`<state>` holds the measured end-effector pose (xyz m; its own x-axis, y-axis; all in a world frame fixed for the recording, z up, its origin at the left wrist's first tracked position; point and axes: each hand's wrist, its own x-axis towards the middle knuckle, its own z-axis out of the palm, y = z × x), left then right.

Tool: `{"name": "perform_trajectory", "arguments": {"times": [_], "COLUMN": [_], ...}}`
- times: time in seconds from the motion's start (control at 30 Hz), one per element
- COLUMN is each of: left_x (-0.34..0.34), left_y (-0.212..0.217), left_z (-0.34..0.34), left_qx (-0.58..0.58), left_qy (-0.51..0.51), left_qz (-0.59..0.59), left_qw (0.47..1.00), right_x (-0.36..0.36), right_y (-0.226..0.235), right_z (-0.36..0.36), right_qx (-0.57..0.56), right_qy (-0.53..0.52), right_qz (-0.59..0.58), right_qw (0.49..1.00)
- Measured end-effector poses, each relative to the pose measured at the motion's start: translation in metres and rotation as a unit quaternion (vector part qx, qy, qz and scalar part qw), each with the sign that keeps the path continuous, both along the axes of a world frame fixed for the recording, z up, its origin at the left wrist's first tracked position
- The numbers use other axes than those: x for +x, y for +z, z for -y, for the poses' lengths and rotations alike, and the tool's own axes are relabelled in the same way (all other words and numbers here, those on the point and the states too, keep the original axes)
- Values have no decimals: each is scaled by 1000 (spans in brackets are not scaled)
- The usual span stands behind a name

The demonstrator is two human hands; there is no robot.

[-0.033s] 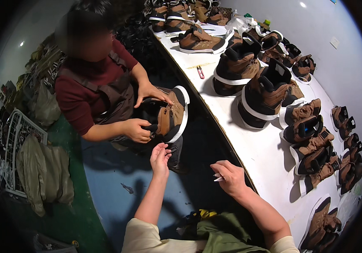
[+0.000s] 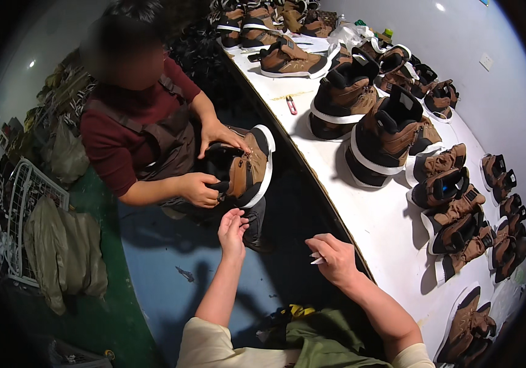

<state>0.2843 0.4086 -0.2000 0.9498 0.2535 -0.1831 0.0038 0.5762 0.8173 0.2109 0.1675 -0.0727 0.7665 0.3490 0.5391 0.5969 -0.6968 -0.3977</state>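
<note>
Brown leather is filling my view: a co-worker in a dark red top is holding a brown boot (image 2: 246, 167) with a white sole between both of their hands; my left hand (image 2: 232, 231) is reaching up just beneath that boot, fingers loosely curled and holding nothing that I can make out; my right hand (image 2: 335, 257) is closing around a small white stick-like thing (image 2: 316, 257) near the edge of the white worktop (image 2: 361, 214), where more boots are standing in rows; I am judging that the small piece could be slipping from my grip, or my left fingers could be snagging the boot's laces, since they are crowding the co-worker's hands.
</note>
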Motion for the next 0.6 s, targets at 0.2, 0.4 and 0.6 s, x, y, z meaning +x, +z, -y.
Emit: {"name": "perform_trajectory", "arguments": {"times": [0.2,0.4,0.6], "left_x": [-8,-19,-28], "left_y": [6,-3,-11], "left_z": [-4,-13,-16], "left_qx": [119,177,175], "left_qy": [27,13,2], "left_qz": [34,7,-11], "left_qw": [992,984,984], "right_x": [-7,-16,-20], "right_y": [5,11,6], "right_z": [-1,-2,-1], "right_qx": [11,23,29], "right_qy": [7,10,10], "right_qz": [3,14,9], "right_qw": [1000,1000,999]}}
